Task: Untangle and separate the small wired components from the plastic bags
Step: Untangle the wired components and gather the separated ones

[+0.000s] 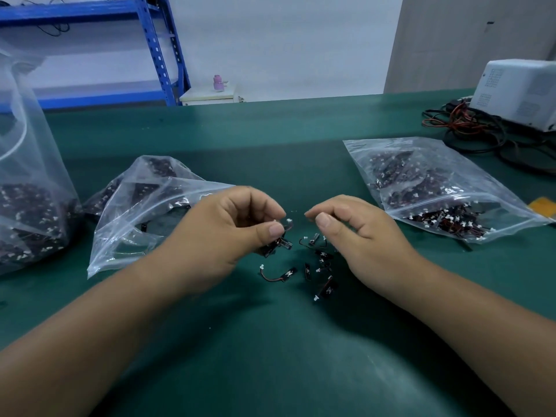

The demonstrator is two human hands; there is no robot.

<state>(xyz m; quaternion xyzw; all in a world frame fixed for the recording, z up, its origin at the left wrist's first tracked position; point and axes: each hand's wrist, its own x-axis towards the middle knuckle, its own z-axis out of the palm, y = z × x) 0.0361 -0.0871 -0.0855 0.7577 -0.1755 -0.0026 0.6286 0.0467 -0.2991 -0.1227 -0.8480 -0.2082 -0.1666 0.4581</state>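
At far left a tall bag (30,206) and beside it a crumpled bag (135,212) hold dark wired components. The left hand (222,236) has its fingers curled round a clump (278,243). Loose components (316,266), black with white plugs, lie mid-frame on the bench (270,356). The right hand (355,236) has curled fingers, its hold unclear. The right bag (436,188) lies full.

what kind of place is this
Probably an electronics assembly or sorting workbench: zip bags full of small wired components, a white bench instrument with tangled cables, and a blue metal storage rack behind.
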